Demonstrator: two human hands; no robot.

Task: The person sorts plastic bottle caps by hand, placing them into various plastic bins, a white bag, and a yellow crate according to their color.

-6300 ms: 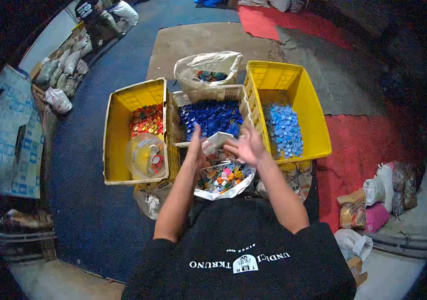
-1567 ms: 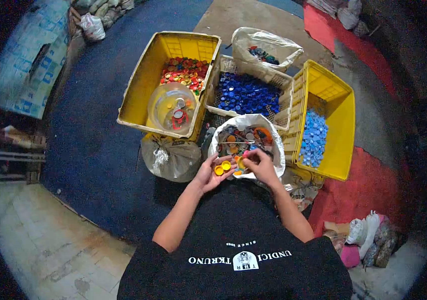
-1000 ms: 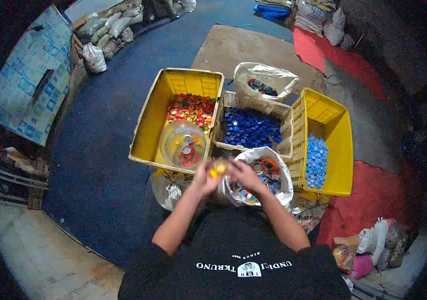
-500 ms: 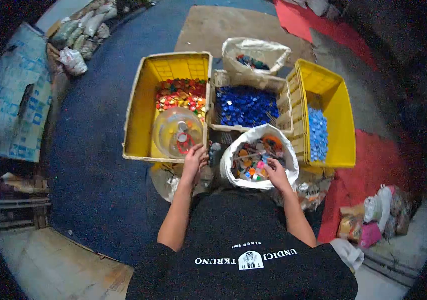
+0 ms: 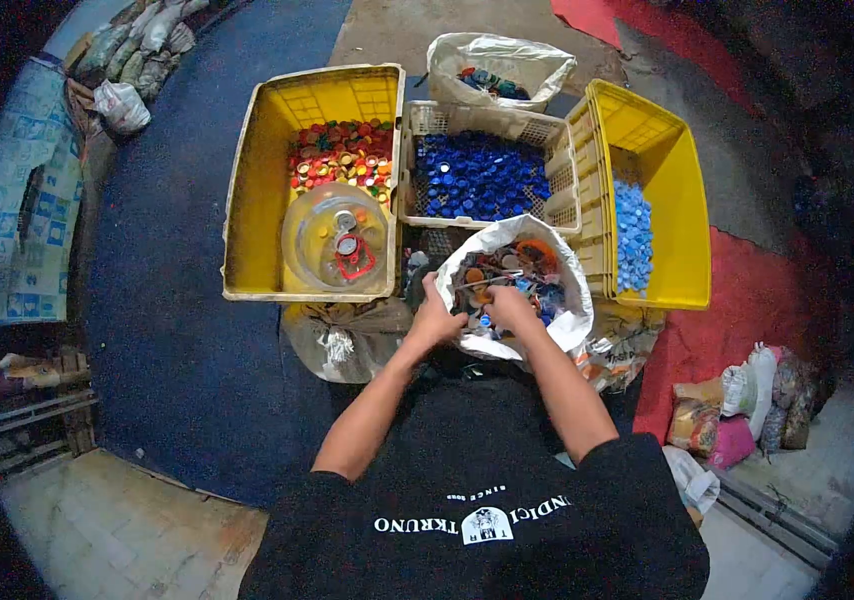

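Observation:
A white plastic bag [image 5: 567,325] of mixed coloured bottle caps [image 5: 517,270] stands open in front of me. My left hand [image 5: 435,318] rests on the bag's near left rim, fingers curled; whether it pinches the rim is unclear. My right hand [image 5: 509,305] reaches down into the caps, its fingertips hidden among them. To the left is a yellow crate [image 5: 257,200] with red and orange caps [image 5: 342,158] and a clear round tub [image 5: 335,238] holding a few caps.
A pale basket [image 5: 557,200] of dark blue caps sits behind the bag. A second yellow crate [image 5: 672,190] with light blue caps stands on the right. Another white bag [image 5: 492,65] lies further back. A tied grey sack [image 5: 342,335] sits by my left arm. Bagged clutter [image 5: 747,400] lies on the right.
My left hand has moved from beside the left crate's edge to the bag's rim. My right hand has gone from the bag's right rim into the caps. The view tilted down.

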